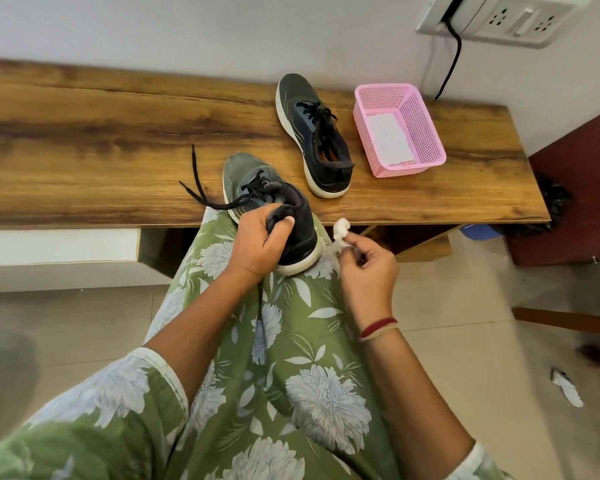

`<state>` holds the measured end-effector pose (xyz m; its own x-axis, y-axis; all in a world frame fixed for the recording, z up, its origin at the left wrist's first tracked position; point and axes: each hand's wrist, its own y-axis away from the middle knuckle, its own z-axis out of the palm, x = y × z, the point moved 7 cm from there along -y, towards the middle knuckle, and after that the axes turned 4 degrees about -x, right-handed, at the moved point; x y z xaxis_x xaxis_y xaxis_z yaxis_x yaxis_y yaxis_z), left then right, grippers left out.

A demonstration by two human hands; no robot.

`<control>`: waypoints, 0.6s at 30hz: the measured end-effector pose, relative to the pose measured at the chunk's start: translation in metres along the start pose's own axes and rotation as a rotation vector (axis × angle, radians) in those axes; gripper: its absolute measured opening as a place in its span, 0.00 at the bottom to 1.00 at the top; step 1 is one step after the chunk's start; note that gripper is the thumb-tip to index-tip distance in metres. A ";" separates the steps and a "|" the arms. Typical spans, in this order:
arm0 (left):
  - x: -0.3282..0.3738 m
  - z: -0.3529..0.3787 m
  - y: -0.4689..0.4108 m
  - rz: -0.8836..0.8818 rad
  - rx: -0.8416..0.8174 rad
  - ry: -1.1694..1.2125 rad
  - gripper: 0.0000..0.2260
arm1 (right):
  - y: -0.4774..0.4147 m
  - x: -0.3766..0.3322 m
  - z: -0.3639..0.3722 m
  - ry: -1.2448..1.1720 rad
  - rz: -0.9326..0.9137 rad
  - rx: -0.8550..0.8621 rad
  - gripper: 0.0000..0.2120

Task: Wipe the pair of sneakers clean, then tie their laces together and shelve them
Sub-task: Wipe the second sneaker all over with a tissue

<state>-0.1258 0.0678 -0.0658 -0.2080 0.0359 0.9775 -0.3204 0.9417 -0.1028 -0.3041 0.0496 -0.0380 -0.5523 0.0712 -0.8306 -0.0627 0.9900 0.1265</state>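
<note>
We note a long wooden table (84,133) set against a pale wall, with a person seated before it in a green floral garment (291,358). A dark red stool (575,188) stands at the table's right end.

On the table we find a pink mesh basket (426,133) holding a white sheet, and just beside it, to its left, the far sneaker (312,133), dark with a white sole, upright, toe toward the wall, apart from the basket.

The near sneaker (278,209) lies half on the table edge, with its heel on the person's lap. Its loose black laces (198,181) trail across the tabletop to the left.

The left hand (260,244) is clenched around the near sneaker's collar and tongue. The right hand (368,265) hovers just right of the heel, fingertips pinched on a small crumpled white wipe (342,228); whether the wipe touches the sole we cannot tell.

A red thread band (378,327) circles the right wrist. A white scrap (567,388) lies on the tiled floor at right.
</note>
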 end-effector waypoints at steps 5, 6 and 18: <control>0.001 0.000 -0.001 0.009 -0.006 -0.027 0.14 | 0.027 -0.015 0.024 0.218 -0.238 -0.040 0.12; 0.001 0.000 -0.001 0.010 -0.002 -0.027 0.13 | 0.033 -0.016 0.025 0.254 -0.277 -0.029 0.12; 0.008 0.002 -0.002 0.037 0.000 -0.081 0.12 | 0.016 -0.016 0.017 0.151 -0.211 -0.013 0.11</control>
<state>-0.1290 0.0658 -0.0577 -0.2938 0.0434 0.9549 -0.3113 0.9402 -0.1385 -0.2823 0.0667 -0.0316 -0.6436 -0.1565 -0.7492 -0.1997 0.9793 -0.0330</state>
